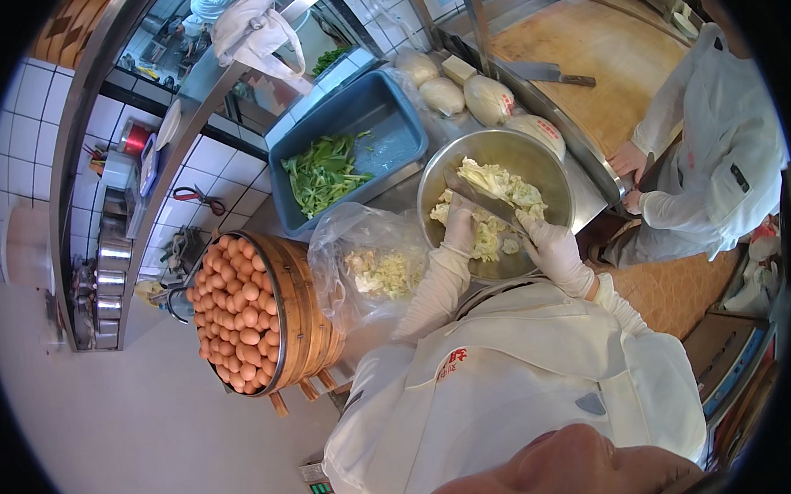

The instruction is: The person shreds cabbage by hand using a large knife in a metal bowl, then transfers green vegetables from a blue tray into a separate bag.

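Observation:
A wide steel bowl (428,179) in front of me holds pale leafy cabbage (498,179), part of it in a large clump and part in smaller pieces. Over the bowl lies a broad knife blade (489,203), slanting across the cabbage. My gloved right hand (558,256) grips the knife at its lower right end; the handle is hidden in the fingers. At the blade's left side is my gloved left hand (459,225), its fingertips against the blade or the cabbage beside it. Just left of the bowl, an open clear plastic bag (342,249) contains finely chopped cabbage (393,275).
Farther left stands a wooden steamer basket (305,297) heaped with brown eggs (239,313). A blue tub (389,108) with leafy greens (326,170) and several plastic-wrapped white bundles (488,100) are behind. A cleaver (547,72) rests on a wooden board (578,34). A co-worker (702,147) stands right.

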### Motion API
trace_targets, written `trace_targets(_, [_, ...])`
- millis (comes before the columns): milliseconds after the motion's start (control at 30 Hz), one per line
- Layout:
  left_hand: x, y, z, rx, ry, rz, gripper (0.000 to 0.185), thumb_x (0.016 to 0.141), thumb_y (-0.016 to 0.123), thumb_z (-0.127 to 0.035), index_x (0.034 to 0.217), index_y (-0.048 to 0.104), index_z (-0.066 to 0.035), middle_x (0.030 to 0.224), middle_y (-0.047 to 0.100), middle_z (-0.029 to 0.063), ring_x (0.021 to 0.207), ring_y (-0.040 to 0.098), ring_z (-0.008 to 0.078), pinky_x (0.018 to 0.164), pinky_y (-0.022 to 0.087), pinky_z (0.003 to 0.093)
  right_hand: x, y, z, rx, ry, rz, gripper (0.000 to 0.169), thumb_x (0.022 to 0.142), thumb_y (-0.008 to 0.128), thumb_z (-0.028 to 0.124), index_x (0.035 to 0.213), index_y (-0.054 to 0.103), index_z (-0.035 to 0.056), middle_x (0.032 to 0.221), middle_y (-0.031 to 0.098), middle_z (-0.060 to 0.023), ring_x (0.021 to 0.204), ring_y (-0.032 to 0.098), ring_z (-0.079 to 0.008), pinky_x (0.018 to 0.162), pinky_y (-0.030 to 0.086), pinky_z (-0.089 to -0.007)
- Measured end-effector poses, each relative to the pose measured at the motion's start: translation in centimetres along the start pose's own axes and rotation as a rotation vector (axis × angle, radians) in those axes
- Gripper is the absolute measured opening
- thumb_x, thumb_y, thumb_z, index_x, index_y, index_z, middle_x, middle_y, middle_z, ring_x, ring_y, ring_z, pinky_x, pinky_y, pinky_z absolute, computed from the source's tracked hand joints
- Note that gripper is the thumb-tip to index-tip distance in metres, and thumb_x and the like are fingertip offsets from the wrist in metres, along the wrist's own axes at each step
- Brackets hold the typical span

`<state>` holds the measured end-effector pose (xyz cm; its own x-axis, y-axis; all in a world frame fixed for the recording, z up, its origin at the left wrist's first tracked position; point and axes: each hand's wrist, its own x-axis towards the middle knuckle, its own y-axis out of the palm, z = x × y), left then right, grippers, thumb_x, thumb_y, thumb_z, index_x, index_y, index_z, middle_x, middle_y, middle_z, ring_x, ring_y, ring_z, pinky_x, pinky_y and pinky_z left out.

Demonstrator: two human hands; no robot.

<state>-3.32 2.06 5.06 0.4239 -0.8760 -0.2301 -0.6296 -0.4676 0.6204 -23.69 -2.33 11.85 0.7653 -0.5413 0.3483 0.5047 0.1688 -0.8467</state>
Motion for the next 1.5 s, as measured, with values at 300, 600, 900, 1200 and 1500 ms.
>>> trace_targets(300, [-0.2,-1.3,0.6,0.348,0.102,-0.022,0.045,0.091,0.054,-0.011,0.134,0.042,-0.004,0.126,0.052,0.0063,0.11,0.051,0.0167,0.095,0.041,0.0285,-0.1,1.1,-0.2,-0.145,0.02,0.018,0.044,0.08,0.062,0.015,0.122,0.054,0.0056,0.072,0.057,-0.0113,0.062,0.058,-0.0296,0.055,0.046,-0.0406])
trace_targets(600, [-0.1,-3.0,-0.1,0.391,0.039,0.059,0.047,0.086,0.047,-0.001,0.133,0.042,0.002,0.123,0.054,0.0083,0.11,0.05,0.0167,0.094,0.04,0.0267,0.2,2.0,-0.2,-0.007,0.024,-0.02,0.033,0.081,0.062,0.016,0.111,0.058,0.0054,0.071,0.058,-0.0138,0.061,0.058,-0.0323,0.052,0.046,-0.0433])
trace_targets(900, [0.1,-2.8,-0.3,0.604,0.176,0.056,0.046,0.085,0.048,0.0,0.13,0.045,0.002,0.122,0.055,0.0095,0.107,0.052,0.0152,0.091,0.041,0.0259,0.3,2.7,-0.4,-0.018,0.048,-0.044,0.028,0.081,0.061,0.018,0.107,0.06,0.008,0.068,0.059,-0.0111,0.058,0.059,-0.03,0.052,0.047,-0.0404])
trace_targets(1200, [0.3,-4.0,0.4,0.647,0.12,0.056,0.045,0.086,0.055,-0.005,0.129,0.045,0.004,0.121,0.056,0.0092,0.107,0.052,0.0164,0.094,0.04,0.0272,0.0,4.2,-1.7,0.044,0.041,-0.021,0.033,0.081,0.062,0.018,0.111,0.06,0.0057,0.065,0.056,-0.0159,0.059,0.058,-0.0339,0.052,0.045,-0.0444])
trace_targets(1500, [0.1,-4.0,-1.2,0.462,-0.193,0.08,0.043,0.091,0.05,-0.006,0.133,0.042,0.001,0.121,0.056,0.011,0.104,0.058,0.0205,0.089,0.049,0.0328,0.5,2.6,-0.8,-0.241,0.031,0.091,0.03,0.082,0.061,0.021,0.108,0.061,0.0064,0.07,0.06,-0.0142,0.061,0.06,-0.0318,0.054,0.048,-0.0416])
